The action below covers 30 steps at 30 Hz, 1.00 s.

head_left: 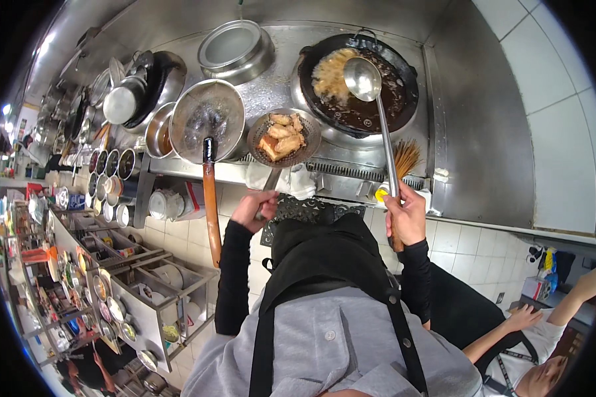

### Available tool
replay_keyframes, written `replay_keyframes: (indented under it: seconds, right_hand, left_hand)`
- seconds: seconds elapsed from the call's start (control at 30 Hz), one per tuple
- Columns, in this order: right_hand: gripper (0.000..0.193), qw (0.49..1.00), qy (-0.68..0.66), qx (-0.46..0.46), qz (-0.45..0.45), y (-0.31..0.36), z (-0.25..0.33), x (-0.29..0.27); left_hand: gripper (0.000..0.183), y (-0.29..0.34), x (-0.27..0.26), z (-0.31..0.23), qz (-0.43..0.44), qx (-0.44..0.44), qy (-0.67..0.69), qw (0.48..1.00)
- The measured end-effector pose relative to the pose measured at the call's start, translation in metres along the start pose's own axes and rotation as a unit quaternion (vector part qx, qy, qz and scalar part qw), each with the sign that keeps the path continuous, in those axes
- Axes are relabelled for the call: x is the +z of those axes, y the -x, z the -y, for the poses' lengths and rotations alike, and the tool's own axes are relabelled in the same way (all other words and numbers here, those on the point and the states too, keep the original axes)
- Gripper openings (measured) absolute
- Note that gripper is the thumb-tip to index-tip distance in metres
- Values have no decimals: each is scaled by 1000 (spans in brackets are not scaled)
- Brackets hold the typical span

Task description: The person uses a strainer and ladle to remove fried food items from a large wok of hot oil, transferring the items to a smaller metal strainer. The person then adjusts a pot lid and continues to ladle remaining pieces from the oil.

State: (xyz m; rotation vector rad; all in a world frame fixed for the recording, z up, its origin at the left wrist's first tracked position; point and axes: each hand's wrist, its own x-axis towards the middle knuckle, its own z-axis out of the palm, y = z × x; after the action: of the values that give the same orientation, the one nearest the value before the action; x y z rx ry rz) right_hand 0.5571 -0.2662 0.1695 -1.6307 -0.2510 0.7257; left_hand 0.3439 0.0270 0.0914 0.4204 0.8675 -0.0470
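In my left hand (255, 210) is the handle of a perforated skimmer (261, 153), my fingers closed round it. Browned pieces of fried food (284, 134) lie in its bowl; their exact kind I cannot tell. My right hand (406, 215) grips a long-handled ladle (385, 126) by its brown end. The ladle's steel bowl (362, 78) hangs over a black wok (304, 83) of dark oil. Pale golden food (333, 74) bubbles in the oil at the wok's left, partly hidden by the ladle.
Left of the skimmer, a wire strainer (208, 121) with a wooden handle juts past the stove's edge. A steel pot (237, 51) stands behind it. A bamboo brush (406, 157) is beside the ladle's handle. Another person (530, 344) is at the lower right.
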Motion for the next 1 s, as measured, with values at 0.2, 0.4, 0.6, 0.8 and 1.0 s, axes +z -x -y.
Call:
replay_keyframes:
  seconds: [0.2,0.4,0.6,0.8,1.0]
  right_hand:
    - [27,999,-35,18,-15,1,6,-10]
    - [6,985,-150,83,-7,4,21,-11]
    - [20,955,-276,105,2,-10,18,-7]
    - [17,955,-267,123,-44,-18,3,-1]
    - [13,964,-231,121,-42,-27,-3,-16]
  left_hand:
    - [26,75,60,5,4,54,-126,991]
    - [15,3,100,-18,-2,222,-388,895]
    - [9,-84,120,-34,-4,281,-461,842]
    - [21,-138,106,-37,-58,412,-610,674]
    - [33,-117,140,-41,-86,241,-553,793]
